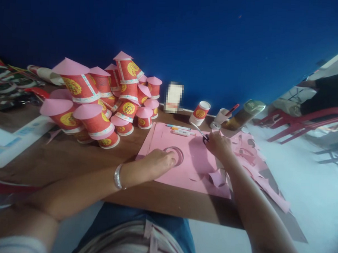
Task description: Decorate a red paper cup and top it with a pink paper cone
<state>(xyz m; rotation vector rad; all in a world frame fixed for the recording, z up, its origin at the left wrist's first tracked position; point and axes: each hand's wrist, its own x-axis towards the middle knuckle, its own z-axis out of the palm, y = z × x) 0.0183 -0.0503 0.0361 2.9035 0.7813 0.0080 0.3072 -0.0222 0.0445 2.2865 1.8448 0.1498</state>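
Note:
My left hand (pixel 160 164), a bracelet on its wrist, is closed on the edge of a pink paper disc (pixel 178 155) just above a large pink paper sheet (pixel 158 139). Its fingertips are partly hidden. Toward the sheet's far right corner, my right hand (pixel 219 144) grips a pair of scissors (pixel 204 137) by dark handles, blades pointing away to the left. Two markers (pixel 182 133) lie on the sheet between the hands, toward its back edge. A curled pink scrap (pixel 217 178) rests near the right forearm.
Stacked red paper-cup lanterns (pixel 98 119) with pink cone tops crowd the left. Behind the sheet stand a red cup (pixel 200 112), a white cup (pixel 222 116) holding a red-handled tool, a tape roll (pixel 215 125) and a bottle (pixel 246 114). Cut pink scraps (pixel 247 154) cover the right edge.

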